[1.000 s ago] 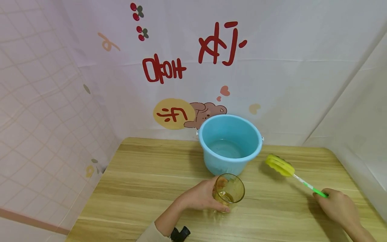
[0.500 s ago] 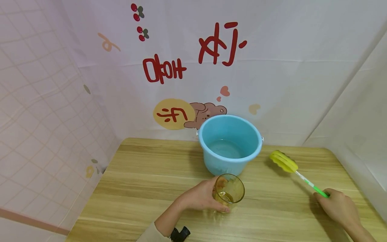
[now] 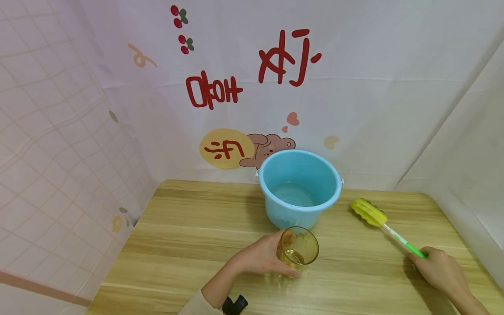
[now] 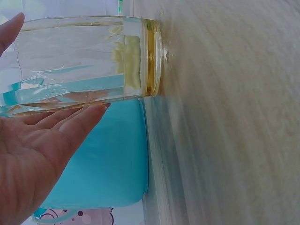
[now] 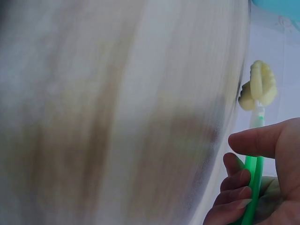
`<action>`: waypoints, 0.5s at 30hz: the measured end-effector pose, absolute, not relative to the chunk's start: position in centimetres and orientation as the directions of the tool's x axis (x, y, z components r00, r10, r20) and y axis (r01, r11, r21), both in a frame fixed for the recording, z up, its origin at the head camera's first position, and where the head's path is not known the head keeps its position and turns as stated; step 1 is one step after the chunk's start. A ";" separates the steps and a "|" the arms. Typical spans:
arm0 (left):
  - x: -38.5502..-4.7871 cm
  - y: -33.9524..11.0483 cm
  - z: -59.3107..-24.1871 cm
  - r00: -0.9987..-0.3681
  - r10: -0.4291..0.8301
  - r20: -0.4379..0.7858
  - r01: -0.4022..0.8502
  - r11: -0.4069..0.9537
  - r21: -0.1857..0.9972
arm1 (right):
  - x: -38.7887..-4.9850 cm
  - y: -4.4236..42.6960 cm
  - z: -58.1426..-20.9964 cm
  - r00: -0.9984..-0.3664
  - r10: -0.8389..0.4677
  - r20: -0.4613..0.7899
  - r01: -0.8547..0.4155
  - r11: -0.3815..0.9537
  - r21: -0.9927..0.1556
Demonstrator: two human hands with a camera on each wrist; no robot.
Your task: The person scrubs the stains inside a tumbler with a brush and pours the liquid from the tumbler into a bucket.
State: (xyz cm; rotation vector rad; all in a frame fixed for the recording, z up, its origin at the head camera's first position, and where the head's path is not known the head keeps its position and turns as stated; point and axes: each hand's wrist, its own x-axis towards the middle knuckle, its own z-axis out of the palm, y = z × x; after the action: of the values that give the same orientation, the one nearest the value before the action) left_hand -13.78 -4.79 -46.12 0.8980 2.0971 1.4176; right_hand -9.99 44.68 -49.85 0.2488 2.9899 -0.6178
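Note:
My left hand (image 3: 267, 254) holds an amber glass cup (image 3: 302, 236) by its side, thumb in front and fingers behind. The left wrist view shows the glass (image 4: 84, 61) with its base on the table, fingers (image 4: 77, 124) along one side. At the right, my right hand (image 3: 442, 269) grips the green handle of a sponge cup brush (image 3: 370, 212). Its yellow head points toward the back, near the tabletop. Curled fingers wrap the handle (image 5: 253, 178) in the right wrist view.
Just behind the glass stands a light blue bucket (image 3: 301, 214) with some water in its bottom. A small black object (image 3: 235, 305) sits by the left wrist. The wooden table (image 3: 189, 218) meets printed cloth (image 3: 374, 109) at the back and sides.
The brush head has swung a little to the right and up, then dipped slightly toward the table. My left hand and the glass have stayed put.

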 end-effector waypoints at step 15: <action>-13.6 -4.8 -46.0 -0.697 0.717 -0.013 0.268 0.277 0.922 | -10.1 44.7 -50.0 -0.984 0.114 -0.134 0.159 0.905 -0.395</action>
State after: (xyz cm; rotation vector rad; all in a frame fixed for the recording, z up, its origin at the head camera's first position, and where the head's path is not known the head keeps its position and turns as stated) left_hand -13.65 -4.76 -45.98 0.8870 2.1235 1.4051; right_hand -10.13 44.70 -50.01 0.2128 2.9608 -0.6280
